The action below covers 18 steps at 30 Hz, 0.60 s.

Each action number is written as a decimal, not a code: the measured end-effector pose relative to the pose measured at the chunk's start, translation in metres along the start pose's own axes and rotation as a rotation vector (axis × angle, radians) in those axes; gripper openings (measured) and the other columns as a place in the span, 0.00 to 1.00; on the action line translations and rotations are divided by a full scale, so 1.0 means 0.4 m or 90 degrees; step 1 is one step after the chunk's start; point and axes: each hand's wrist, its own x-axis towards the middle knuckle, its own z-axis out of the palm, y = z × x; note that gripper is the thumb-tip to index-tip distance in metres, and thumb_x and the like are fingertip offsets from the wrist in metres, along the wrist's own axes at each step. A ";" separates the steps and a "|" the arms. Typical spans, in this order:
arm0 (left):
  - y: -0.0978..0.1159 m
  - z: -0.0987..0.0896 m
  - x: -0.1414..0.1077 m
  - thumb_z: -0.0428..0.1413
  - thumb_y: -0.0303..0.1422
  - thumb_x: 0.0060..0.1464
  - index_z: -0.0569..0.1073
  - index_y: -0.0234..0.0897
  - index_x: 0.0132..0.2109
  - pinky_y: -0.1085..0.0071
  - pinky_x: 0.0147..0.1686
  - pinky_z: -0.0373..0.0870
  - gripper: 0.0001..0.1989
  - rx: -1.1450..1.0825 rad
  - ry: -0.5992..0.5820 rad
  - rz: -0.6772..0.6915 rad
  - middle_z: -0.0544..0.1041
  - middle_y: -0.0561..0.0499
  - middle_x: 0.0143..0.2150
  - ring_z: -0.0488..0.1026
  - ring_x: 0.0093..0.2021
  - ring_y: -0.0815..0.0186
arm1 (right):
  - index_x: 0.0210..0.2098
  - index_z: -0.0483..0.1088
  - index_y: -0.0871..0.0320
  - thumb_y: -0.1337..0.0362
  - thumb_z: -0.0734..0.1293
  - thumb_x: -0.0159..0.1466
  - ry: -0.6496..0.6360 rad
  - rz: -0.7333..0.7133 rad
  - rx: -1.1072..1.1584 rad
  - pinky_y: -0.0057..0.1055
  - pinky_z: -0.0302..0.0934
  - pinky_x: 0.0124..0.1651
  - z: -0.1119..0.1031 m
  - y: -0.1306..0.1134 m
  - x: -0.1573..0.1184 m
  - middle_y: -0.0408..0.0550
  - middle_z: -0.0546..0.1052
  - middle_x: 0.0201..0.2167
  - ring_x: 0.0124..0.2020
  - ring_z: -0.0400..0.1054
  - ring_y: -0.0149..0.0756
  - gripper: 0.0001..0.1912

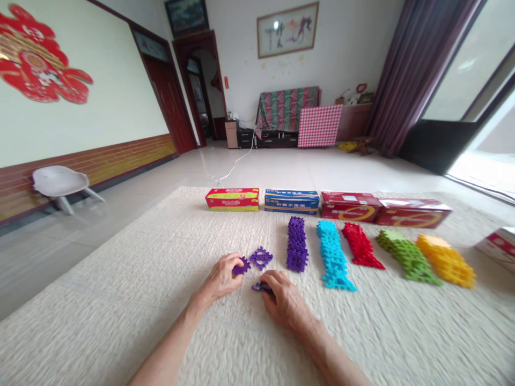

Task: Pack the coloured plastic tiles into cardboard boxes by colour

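Pinched between the thumb and fingers of my left hand is a purple interlocking plastic tile with notched edges. Just right of it a loose purple tile with a hollow pattern lies flat on the quilted cover. My right hand is closed on another purple tile, held low over the cover and partly hidden by the fingers. Beyond my right hand stretches a row of overlapping purple tiles.
To the right lie rows of blue tiles, red tiles, green tiles and yellow tiles. Behind them stand a red-yellow box, a blue box and two dark red boxes. A quilted cover lies underneath.
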 end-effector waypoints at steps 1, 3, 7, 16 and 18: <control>0.004 -0.005 0.004 0.53 0.22 0.42 0.73 0.37 0.36 0.61 0.53 0.66 0.12 -0.004 0.011 -0.006 0.74 0.43 0.51 0.70 0.52 0.58 | 0.45 0.67 0.57 0.74 0.61 0.56 0.005 -0.022 0.011 0.36 0.61 0.49 -0.005 -0.003 0.000 0.50 0.72 0.44 0.45 0.65 0.38 0.18; 0.022 -0.016 0.015 0.53 0.23 0.45 0.74 0.37 0.35 0.61 0.55 0.65 0.09 -0.012 0.021 -0.002 0.73 0.42 0.53 0.69 0.54 0.58 | 0.50 0.64 0.57 0.73 0.62 0.57 0.052 -0.049 0.017 0.37 0.60 0.52 -0.014 -0.004 0.001 0.52 0.70 0.48 0.49 0.64 0.39 0.21; 0.095 -0.020 0.050 0.53 0.26 0.50 0.76 0.38 0.37 0.64 0.53 0.66 0.08 -0.052 0.004 0.077 0.75 0.45 0.49 0.71 0.51 0.61 | 0.55 0.59 0.57 0.72 0.60 0.60 0.181 -0.033 -0.009 0.41 0.58 0.56 -0.016 0.014 0.005 0.55 0.66 0.53 0.54 0.60 0.40 0.23; 0.181 0.082 0.117 0.54 0.32 0.52 0.76 0.36 0.38 0.74 0.33 0.71 0.08 -0.253 -0.014 -0.036 0.78 0.51 0.31 0.75 0.31 0.67 | 0.37 0.68 0.58 0.70 0.59 0.62 0.317 0.112 0.035 0.28 0.62 0.33 -0.028 0.105 0.003 0.46 0.73 0.30 0.29 0.67 0.32 0.07; 0.181 0.099 0.125 0.54 0.30 0.51 0.75 0.35 0.37 0.74 0.32 0.70 0.07 -0.270 -0.007 -0.063 0.78 0.51 0.30 0.75 0.30 0.68 | 0.37 0.68 0.58 0.71 0.59 0.60 0.340 0.133 0.020 0.28 0.61 0.33 -0.032 0.112 -0.001 0.45 0.73 0.29 0.28 0.66 0.32 0.08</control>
